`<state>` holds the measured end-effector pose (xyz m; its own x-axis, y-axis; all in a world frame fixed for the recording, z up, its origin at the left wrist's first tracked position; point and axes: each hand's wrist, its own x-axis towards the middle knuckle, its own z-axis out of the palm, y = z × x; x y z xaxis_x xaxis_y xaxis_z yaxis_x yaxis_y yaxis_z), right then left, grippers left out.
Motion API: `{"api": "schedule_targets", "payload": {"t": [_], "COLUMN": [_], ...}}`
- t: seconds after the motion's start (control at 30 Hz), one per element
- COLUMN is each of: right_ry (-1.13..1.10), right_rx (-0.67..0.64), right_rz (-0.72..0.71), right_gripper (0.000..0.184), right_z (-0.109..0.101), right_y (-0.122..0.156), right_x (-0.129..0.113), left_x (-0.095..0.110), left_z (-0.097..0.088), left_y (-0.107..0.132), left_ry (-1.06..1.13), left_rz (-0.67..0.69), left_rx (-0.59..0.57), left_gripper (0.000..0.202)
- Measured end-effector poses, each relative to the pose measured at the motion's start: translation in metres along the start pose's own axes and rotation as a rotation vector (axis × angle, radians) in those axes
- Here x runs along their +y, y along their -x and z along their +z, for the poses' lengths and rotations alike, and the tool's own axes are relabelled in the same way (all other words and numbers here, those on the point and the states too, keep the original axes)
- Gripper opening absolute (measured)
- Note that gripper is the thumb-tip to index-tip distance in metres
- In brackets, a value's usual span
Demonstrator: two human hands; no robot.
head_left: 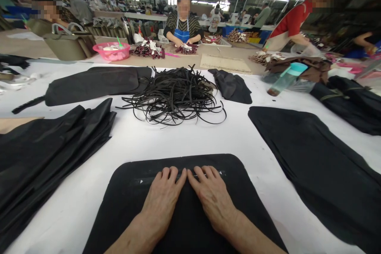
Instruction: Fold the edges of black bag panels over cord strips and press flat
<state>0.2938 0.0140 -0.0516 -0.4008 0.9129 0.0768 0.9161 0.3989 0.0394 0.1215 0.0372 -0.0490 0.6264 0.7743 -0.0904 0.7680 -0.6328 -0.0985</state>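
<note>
A black panel with rounded corners [190, 222] lies flat in front of me on the white table. Both hands rest on its upper part, thumbs close together at the middle. My left hand [162, 194] presses its fingertips along a narrow horizontal strip [149, 179], beside a small white triangle mark [141, 181]. On the same strip are the fingertips of my right hand [212, 194], near another white triangle [220, 173]. Fingers of both hands are bent slightly and lie on the material, with nothing visibly gripped. Part of the strip is hidden beneath them.
Beyond the panel lies a tangled heap of thin black strips [175, 95]. Black pieces are stacked at left [53, 143] and right [315, 158]. A bottle with a turquoise lid [287, 79] lies tilted at the right. Across the table a person in a blue apron [182, 27] handles pieces.
</note>
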Motion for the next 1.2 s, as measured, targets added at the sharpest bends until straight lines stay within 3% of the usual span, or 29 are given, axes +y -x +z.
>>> {"api": "schedule_targets", "payload": {"t": [0.2,0.4,0.77,1.03,1.2], "right_ry": [0.001,-0.043,0.024,0.038,-0.084], "right_rx": [-0.008,-0.030,0.001,0.035,-0.007], "right_rz": [0.025,0.037,0.145,0.164,0.309], "right_gripper": [0.039,0.038,0.039,0.043,0.038], "right_z": [-0.001,-0.005,-0.004,0.005,-0.009], "right_y": [0.010,0.023,0.040,0.045,0.038], "right_x": [0.013,0.028,0.057,0.065,0.066], "left_x": [0.006,-0.003,-0.042,-0.081,-0.087], "left_z": [-0.004,-0.008,0.001,0.026,0.011], "left_y": [-0.006,-0.001,0.037,0.072,0.075], "left_ry": [-0.062,-0.061,-0.021,-0.022,-0.008], "left_rz": [-0.007,0.025,-0.059,-0.204,-0.272], "left_rx": [0.027,-0.025,-0.127,0.023,0.033], "left_gripper": [0.065,0.068,0.068,0.060,0.051]}}
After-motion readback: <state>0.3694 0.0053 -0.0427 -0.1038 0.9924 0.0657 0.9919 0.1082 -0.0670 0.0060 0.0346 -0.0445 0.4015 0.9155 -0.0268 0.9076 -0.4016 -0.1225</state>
